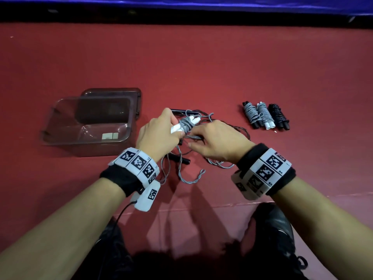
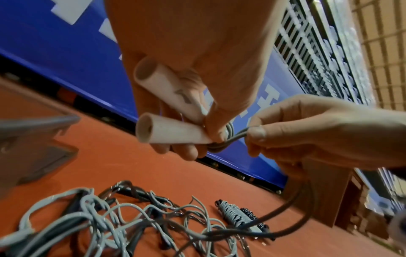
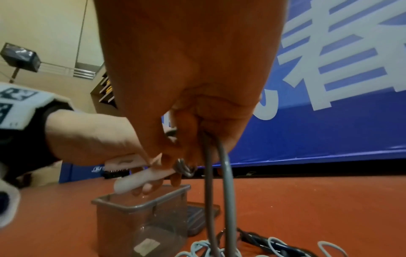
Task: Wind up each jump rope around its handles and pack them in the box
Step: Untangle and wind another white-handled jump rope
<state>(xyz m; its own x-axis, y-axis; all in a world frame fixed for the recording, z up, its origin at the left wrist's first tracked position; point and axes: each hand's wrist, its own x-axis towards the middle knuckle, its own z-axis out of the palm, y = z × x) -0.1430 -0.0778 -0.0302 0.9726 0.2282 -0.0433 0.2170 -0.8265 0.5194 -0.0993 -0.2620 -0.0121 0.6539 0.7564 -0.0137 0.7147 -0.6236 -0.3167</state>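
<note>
My left hand [image 1: 159,134] grips the two white handles [image 2: 167,121] of a grey jump rope together above the mat, with a few turns of cord [image 1: 186,124] wound round them. My right hand [image 1: 218,141] pinches the grey cord [image 2: 236,136] just beside the handles; in the right wrist view the cord [image 3: 217,191] hangs doubled down from its fingers. Loose tangled ropes [image 1: 181,164], grey and dark, lie on the mat beneath both hands. Three wound ropes [image 1: 265,116] lie side by side at the right. The clear box [image 1: 60,126] stands open at the left, with no rope in it.
The box's lid [image 1: 121,93] lies behind the box. The red mat [image 1: 201,63] stretches to a blue banner [image 1: 181,2] at the far edge. My dark shoes [image 1: 276,229] and legs sit at the mat's near edge.
</note>
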